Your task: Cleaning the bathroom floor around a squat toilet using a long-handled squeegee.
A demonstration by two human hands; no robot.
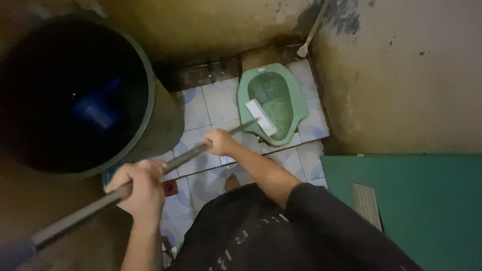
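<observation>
A long grey brush handle [186, 156] runs from lower left toward a green squat toilet pan [296, 108] set in the tiled floor. Its white brush head [260, 118] rests on the pan's near rim. My left hand [139, 186] is closed around the handle low down, near me. My right hand [220, 142] grips the same handle further along, close to the brush head. My dark shirt fills the bottom of the view.
A big dark water barrel [150, 108] holding a blue scoop [95, 108] stands at left. Stained walls close in behind and right. A green door [427, 200] is at lower right. Another brush [311, 32] leans in the far corner. Pale patterned tiles [213, 103] cover the floor.
</observation>
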